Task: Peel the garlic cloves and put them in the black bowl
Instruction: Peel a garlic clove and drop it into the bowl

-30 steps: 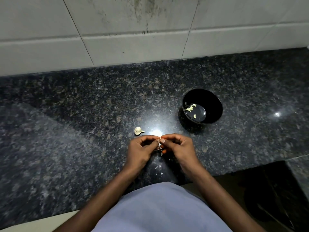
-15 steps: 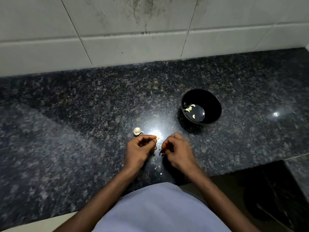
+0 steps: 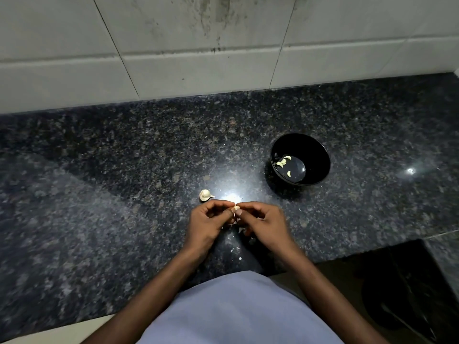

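While both hands hover close over the dark granite counter [image 3: 99, 219], they meet fingertip to fingertip around one small garlic clove [image 3: 236, 207]. The left hand [image 3: 207, 225] curls its thumb and forefinger in on the clove from one side, and the right hand [image 3: 264, 225] pinches it from the other, its remaining fingers tucked loosely under the palm. Only a pale tip of the clove shows between the fingertips; how much skin is left on it I cannot tell.

Just beneath the hands, a few pale flakes of skin [image 3: 236, 249] lie scattered on the counter, toward its near edge. Just beyond the left hand, on the wall side, sits an unpeeled garlic piece [image 3: 205, 195], apart from the fingers and beside a bright spot of reflected light.

Farther from the hands, off to the right and toward the wall, stands the black bowl [image 3: 315, 155], upright, with a few peeled cloves [image 3: 284, 162] lying at its bottom. Bare counter separates it from the right hand, so the way across looks open.

To the left of the hands the granite runs on wide and bare. Behind everything, the counter ends at a pale tiled wall [image 3: 198, 70] with dark streaks. On the near side of the hands the counter edge drops away, with the person's light shirt [image 3: 236, 314] against it.
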